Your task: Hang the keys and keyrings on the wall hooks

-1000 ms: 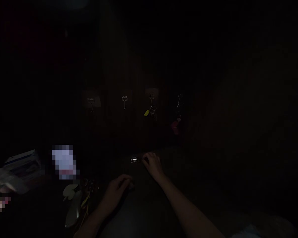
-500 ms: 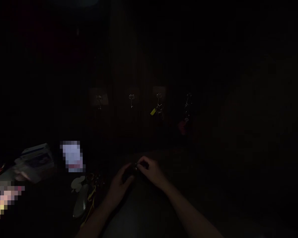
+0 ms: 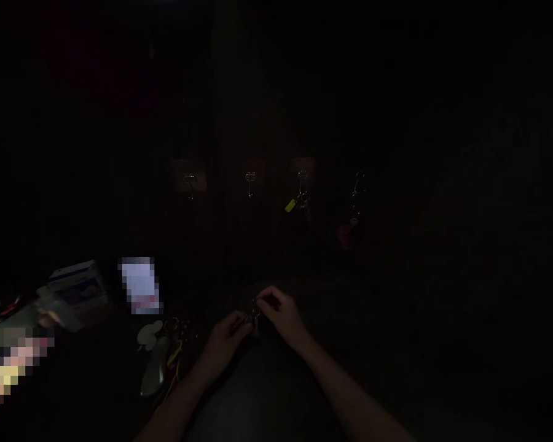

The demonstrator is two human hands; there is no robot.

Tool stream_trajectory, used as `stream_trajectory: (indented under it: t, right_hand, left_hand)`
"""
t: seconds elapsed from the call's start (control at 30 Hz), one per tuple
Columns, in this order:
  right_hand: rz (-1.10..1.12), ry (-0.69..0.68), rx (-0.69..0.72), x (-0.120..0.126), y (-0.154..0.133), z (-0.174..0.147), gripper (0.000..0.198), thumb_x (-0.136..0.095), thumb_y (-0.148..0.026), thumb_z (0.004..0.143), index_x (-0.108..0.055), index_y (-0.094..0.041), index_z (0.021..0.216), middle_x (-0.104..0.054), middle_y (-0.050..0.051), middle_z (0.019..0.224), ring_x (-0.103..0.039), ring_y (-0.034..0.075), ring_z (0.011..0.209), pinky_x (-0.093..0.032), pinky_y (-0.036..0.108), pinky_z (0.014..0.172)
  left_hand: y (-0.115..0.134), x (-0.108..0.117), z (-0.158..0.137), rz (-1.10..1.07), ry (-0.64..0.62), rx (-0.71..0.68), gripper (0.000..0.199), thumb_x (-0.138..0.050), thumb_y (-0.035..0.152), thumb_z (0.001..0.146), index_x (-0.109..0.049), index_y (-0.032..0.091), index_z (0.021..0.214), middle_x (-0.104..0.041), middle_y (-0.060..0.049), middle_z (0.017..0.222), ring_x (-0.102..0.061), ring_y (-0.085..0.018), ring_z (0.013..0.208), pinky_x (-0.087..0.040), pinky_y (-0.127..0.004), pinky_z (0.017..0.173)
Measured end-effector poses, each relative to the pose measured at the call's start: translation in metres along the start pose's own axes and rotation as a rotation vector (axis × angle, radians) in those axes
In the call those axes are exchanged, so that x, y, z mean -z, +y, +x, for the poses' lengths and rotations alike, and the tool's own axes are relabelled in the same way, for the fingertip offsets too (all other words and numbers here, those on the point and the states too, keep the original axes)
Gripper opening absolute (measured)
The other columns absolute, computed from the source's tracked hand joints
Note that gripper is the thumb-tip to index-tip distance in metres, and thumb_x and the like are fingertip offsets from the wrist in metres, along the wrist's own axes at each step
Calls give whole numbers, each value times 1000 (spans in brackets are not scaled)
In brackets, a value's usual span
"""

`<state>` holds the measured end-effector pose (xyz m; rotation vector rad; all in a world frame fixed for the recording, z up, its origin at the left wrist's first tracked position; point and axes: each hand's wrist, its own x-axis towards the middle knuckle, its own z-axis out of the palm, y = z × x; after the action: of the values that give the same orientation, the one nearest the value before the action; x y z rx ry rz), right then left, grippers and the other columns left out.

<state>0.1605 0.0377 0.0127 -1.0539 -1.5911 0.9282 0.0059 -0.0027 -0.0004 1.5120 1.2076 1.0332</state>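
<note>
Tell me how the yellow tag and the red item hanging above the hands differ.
Color: the yellow tag stands out brightly, while the red item is dark and dull.
Size: the yellow tag looks smaller than the red item.
Position: the red item hangs lower and farther right than the yellow tag.
Shared: both hang with metal pieces; finer detail is lost in the dark.

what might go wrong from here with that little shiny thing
The small metal item at the fingertips of the left hand and right hand could slip and be hard to find in such dim light. The left forearm, close beside the yellow cord, might snag it.
</note>
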Motion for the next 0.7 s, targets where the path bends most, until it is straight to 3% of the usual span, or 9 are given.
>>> stream_trajectory:
  t: [0.13, 0.4, 0.7]
  right_hand:
    - [91, -11, -28, 1, 5, 2, 10, -56, -27, 74, -61, -21, 80, -62, -1, 73, -57, 14, 68, -45, 25, 63]
    - [171, -94, -121, 0, 7, 3, 15, -54, -27, 74, -67, -20, 78, -65, -1, 70, -59, 13, 63, -46, 25, 62]
    - [108, -120, -43, 0, 13, 2, 12, -57, -21, 73, -67, -21, 80, -69, 0, 81, -63, 17, 80, -47, 28, 74]
  left_hand:
    - [3, 2, 0, -15, -48, 22, 31, -49, 43, 81, -65, 17, 74, -69, -2, 76, -61, -18, 79, -42, -29, 81]
    - [5, 8, 1, -174, -83, 19, 42, -41, 46, 86, -68, 14, 88, -72, -5, 82, -62, -21, 81, -41, -32, 86]
    - [8, 11, 1, -203, -86, 38, 46, -40, 49, 85, -67, 14, 73, -70, -6, 77, -61, -21, 78, -41, -35, 85]
